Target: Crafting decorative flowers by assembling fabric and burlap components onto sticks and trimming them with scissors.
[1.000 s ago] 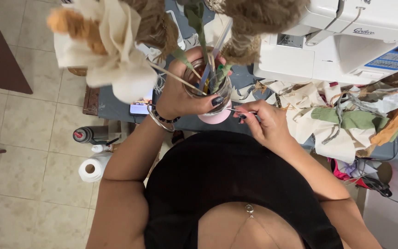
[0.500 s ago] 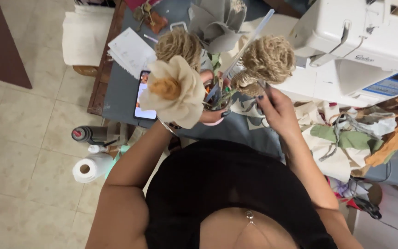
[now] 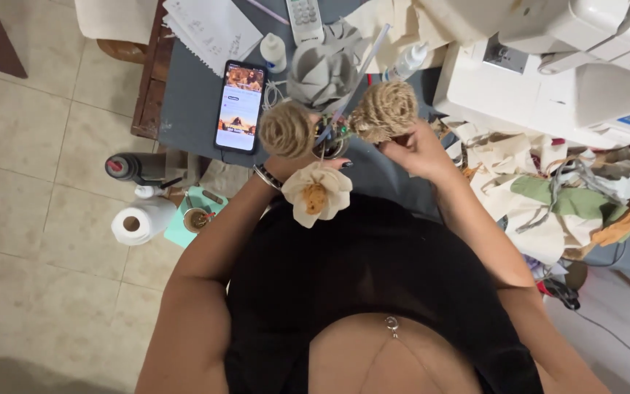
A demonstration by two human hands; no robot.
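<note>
Left hand (image 3: 294, 165) fingers wrapped round a small jar-like holder (image 3: 329, 146) packed with stems; dark-painted fingertips show at its near side, thumb hidden behind flowers. Beaded bracelet (image 3: 266, 177) on the left wrist. Right hand (image 3: 418, 149) fingers curled and pressed together at the base of a round brown twine flower (image 3: 386, 111), pinching its stem just right of the holder; exact contact is hidden by the flower head.

Holder sits above the near edge of the grey-blue table (image 3: 191, 95), centre of scene. Out of it: a second brown twine flower (image 3: 286, 129) on the left, a grey fabric flower (image 3: 322, 71) on the far side, a cream fabric flower with orange centre (image 3: 317, 193) hanging near, over the black top.

Left of the holder, a smartphone with lit screen (image 3: 239, 106) lies flat on the table. Far of it: white paper sheets (image 3: 213, 28), a small white bottle (image 3: 273, 52), a white remote (image 3: 305, 17). Right: white sewing machine (image 3: 570, 66), and near it a heap of cream and green fabric scraps (image 3: 548, 197).

On the tiled floor (image 3: 30, 146) left: dark bottle with red cap (image 3: 127, 167), white paper roll (image 3: 131, 225), mint-green tray with a small cup (image 3: 191, 217).
</note>
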